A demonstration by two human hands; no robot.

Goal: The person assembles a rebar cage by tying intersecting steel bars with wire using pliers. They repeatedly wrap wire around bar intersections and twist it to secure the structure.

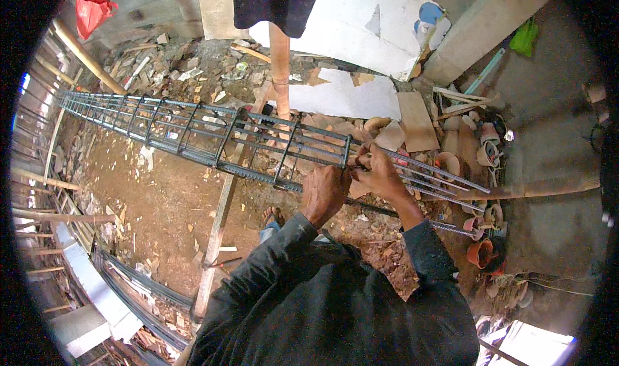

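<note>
A long rebar cage (187, 124) stretches from the far left toward the middle, its lengthwise bars joined by several square stirrups. Around the end stirrup (348, 148), both of my hands work close together. My left hand (325, 190) is closed, its curled fingers on the stirrup's lower part. Just to its right, the fingers of my right hand (382, 176) are pinched together against the same stirrup. What lies between those fingertips is too small to make out. Beyond my hands, the bare ribbed bar ends (461, 205) stick out to the right.
A wooden beam (222, 221) runs under the cage, with a thin dark rod (222, 263) across it. An upright post (280, 63) stands behind. Rubble (180, 63) and white boards (345, 94) lie at the back. Pots (480, 253) line the right wall; more bars (145, 279) lie lower left.
</note>
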